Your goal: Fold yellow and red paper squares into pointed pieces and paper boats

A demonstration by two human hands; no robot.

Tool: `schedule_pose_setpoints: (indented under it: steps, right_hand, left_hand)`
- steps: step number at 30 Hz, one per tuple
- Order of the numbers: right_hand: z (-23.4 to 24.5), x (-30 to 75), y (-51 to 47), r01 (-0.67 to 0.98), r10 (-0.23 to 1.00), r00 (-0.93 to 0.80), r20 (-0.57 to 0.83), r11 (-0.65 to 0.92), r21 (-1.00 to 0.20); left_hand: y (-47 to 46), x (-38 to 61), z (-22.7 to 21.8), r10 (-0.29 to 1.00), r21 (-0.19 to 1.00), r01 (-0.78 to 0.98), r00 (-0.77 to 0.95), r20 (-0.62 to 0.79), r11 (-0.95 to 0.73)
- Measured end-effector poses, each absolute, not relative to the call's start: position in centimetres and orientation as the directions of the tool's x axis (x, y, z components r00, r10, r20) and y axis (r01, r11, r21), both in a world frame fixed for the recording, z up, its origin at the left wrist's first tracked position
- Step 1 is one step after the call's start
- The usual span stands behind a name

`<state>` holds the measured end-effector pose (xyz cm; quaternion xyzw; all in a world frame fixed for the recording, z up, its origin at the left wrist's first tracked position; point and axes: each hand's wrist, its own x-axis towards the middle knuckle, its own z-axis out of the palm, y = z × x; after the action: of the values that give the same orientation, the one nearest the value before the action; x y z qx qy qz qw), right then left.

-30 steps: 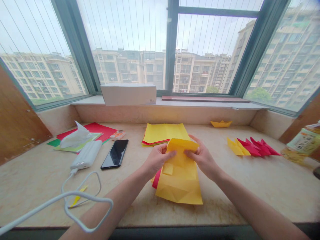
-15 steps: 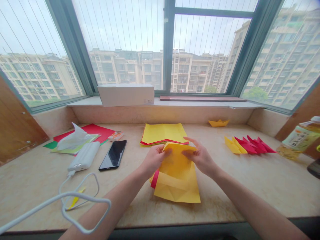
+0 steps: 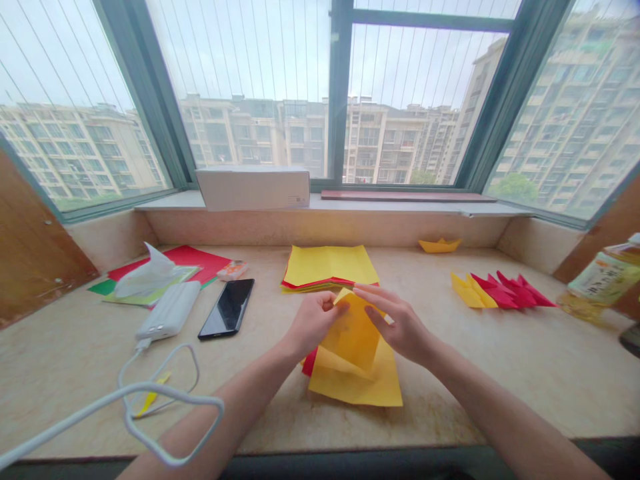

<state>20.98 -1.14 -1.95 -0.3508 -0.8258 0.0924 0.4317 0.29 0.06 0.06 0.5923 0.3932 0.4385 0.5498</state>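
My left hand (image 3: 316, 321) pinches the upper left corner of a yellow sheet of paper (image 3: 350, 341), held tilted up above the countertop. My right hand (image 3: 400, 323) grips the sheet's upper right side, its fingers reaching across the top edge and its thumb against the paper. Below it lies another creased yellow sheet (image 3: 357, 388), with a red sheet (image 3: 309, 364) sticking out at its left. Just beyond my hands rests a stack of yellow and red paper (image 3: 327, 263), yellow on top.
Left are a phone (image 3: 227, 309), a white power bank (image 3: 169, 310) with a looped cable (image 3: 173, 393), and a tissue pack (image 3: 150, 277) over coloured sheets. Folded red and yellow pieces (image 3: 500, 291), a paper boat (image 3: 440, 246) and a bottle (image 3: 603, 277) stand right. A white box (image 3: 254, 189) sits on the sill.
My right hand has moved left over the top of the yellow sheet, its fingers now across the edge. The held sheet has turned and its right side is bent inward.
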Motion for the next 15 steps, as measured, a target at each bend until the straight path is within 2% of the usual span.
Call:
schedule_pose_setpoints:
  steps: [6, 9, 15]
  right_hand:
    - [-3.14, 20.45, -1.04, 0.56, 0.591, -0.503, 0.631, 0.778, -0.283]
    - [-2.88, 20.24, -1.23, 0.582, 0.579, -0.507, 0.639, 0.776, -0.242]
    - [-2.56, 20.48, -1.13, 0.64, 0.572, -0.497, 0.653, 0.749, -0.171]
  left_hand:
    - [0.61, 0.82, -1.07, 0.919, 0.976, -0.067, 0.329, 0.217, -0.207]
    - [0.45, 1.04, -0.92, 0.913, 0.975, -0.129, 0.346, 0.215, -0.181]
    - [-0.18, 1.07, -0.17, 0.92, 0.985, -0.145, 0.366, 0.141, -0.094]
